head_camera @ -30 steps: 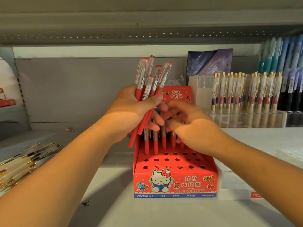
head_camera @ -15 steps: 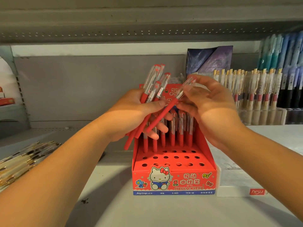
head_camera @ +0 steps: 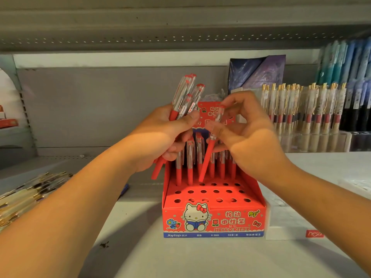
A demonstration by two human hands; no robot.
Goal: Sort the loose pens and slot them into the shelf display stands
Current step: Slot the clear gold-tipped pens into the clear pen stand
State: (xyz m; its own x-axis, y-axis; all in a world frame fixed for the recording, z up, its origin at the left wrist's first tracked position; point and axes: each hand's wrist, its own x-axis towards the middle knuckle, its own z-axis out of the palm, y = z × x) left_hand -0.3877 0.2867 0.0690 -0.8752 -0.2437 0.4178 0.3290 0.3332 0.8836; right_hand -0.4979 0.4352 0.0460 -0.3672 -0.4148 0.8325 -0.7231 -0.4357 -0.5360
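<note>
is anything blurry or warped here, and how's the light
Head view: the right hand and the pen it pinches are motion-smeared; the upper shelf bows from the wide lens; warm light hits the forearms, with shadow left of the red display stand.

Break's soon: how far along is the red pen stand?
Done: red-barrelled pens stand upright at the back of the red cardboard display stand. In hand: the right hand pinches one red pen near an open hole; the left hand grips a bundle of red pens. Left: the empty front holes and the loose gold-clipped pens far left.
</note>
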